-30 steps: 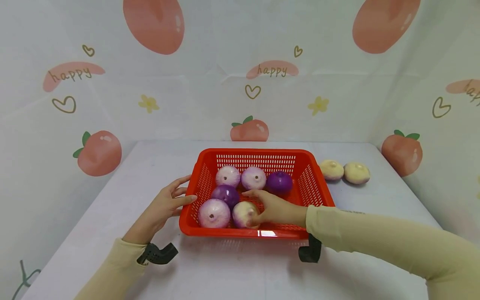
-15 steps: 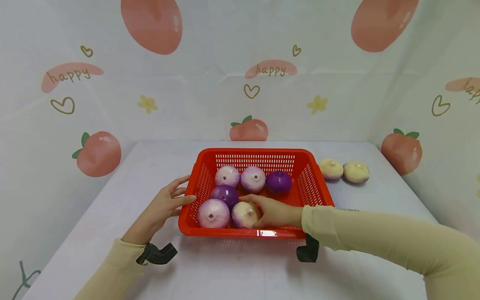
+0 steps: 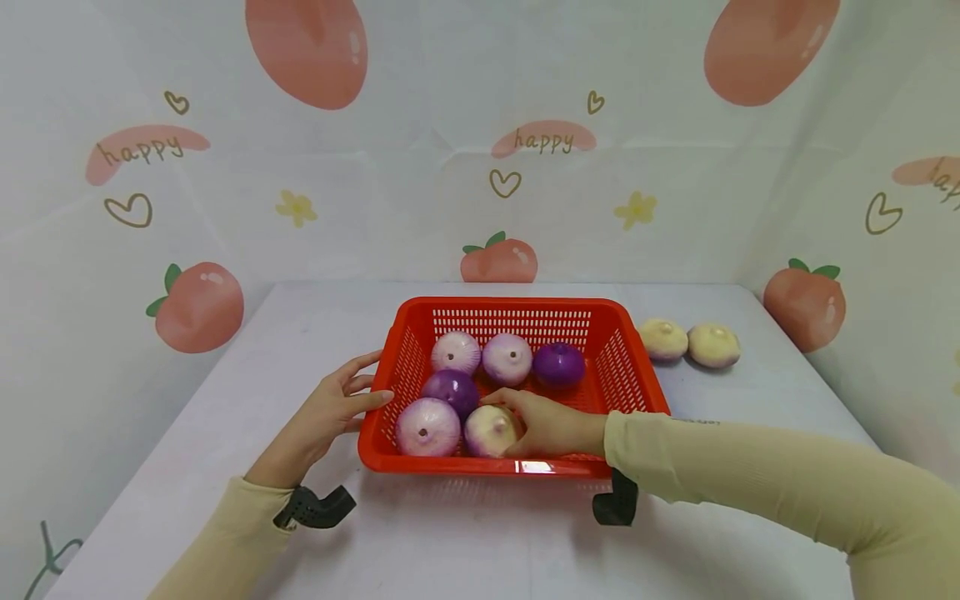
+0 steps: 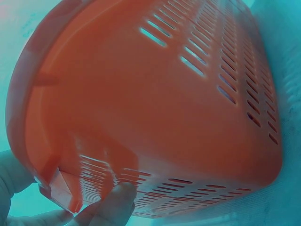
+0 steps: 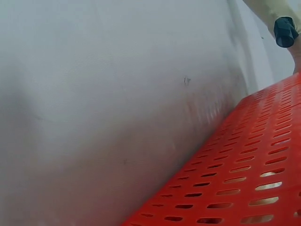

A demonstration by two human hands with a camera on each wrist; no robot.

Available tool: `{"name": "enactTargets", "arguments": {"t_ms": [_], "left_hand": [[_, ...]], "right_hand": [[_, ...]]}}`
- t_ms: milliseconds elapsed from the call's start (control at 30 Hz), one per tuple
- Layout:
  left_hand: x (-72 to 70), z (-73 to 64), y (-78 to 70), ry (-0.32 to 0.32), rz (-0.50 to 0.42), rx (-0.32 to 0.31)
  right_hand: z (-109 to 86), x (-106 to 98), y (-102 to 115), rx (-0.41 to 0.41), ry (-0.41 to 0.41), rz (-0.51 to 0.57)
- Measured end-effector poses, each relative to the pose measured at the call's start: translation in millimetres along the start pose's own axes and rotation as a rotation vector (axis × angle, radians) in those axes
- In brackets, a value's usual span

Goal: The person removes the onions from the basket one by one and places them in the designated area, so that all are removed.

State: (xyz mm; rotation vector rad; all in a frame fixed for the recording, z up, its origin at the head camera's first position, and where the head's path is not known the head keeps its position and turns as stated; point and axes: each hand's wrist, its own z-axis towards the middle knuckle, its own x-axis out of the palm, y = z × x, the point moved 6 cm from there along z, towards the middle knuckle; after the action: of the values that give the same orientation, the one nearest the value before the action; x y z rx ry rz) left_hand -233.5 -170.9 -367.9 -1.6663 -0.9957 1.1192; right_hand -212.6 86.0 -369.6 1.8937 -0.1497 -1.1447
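Observation:
A red plastic basket [image 3: 450,464] stands on the white table. Five fingers of my left hand [image 3: 330,414] are about its left side, thumb over the rim; the left wrist view has the fingers along the basket's outer wall [image 4: 141,103]. Inside at the front, my right hand [image 3: 551,422] holds a cream-and-purple turnip [image 3: 489,431], fingers curled over its right side; the fingertips are partly hidden. Beside it lie a pale pink onion [image 3: 428,427] and a dark purple onion [image 3: 450,392]. Two pale onions [image 3: 456,353] and another dark purple onion [image 3: 558,365] are farther back.
Two cream-and-purple turnips [image 3: 713,346] lie on the table behind the basket's right side. A printed cloth backdrop [image 3: 420,208] rises beyond the table. Only the basket's slotted wall [image 5: 244,179] and the table fill most of the right wrist view.
My right hand has lowered and drawn slightly closer round the turnip, its fingers moving from above it to its right side. My left hand and the basket hold still.

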Motion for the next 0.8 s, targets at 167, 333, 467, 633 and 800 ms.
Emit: {"name": "enactTargets", "arguments": {"t_ms": [167,333,467,633,800], "left_hand": [[0.6,-0.4,-0.1,0.001,-0.004,0.006],[0.4,-0.6,-0.8,-0.004,0.005,0.004],[0.2,-0.6,-1.4,-0.005,0.004,0.005],[0.2,-0.6,-0.5,-0.006,0.005,0.011],[0.5,-0.4,0.0,-0.004,0.001,0.014]], "right_hand": [[-1.7,-5.2,0.0,0.052,-0.014,0.018],[-1.3,-9.2,-1.8,0.086,-0.016,0.081],[-1.3,-7.6,-3.5,0.092,0.010,0.098],[0.0,-5.1,-4.5,0.095,0.017,0.113],[1.2,-4.8,-5.5,0.114,0.001,0.127]]}}
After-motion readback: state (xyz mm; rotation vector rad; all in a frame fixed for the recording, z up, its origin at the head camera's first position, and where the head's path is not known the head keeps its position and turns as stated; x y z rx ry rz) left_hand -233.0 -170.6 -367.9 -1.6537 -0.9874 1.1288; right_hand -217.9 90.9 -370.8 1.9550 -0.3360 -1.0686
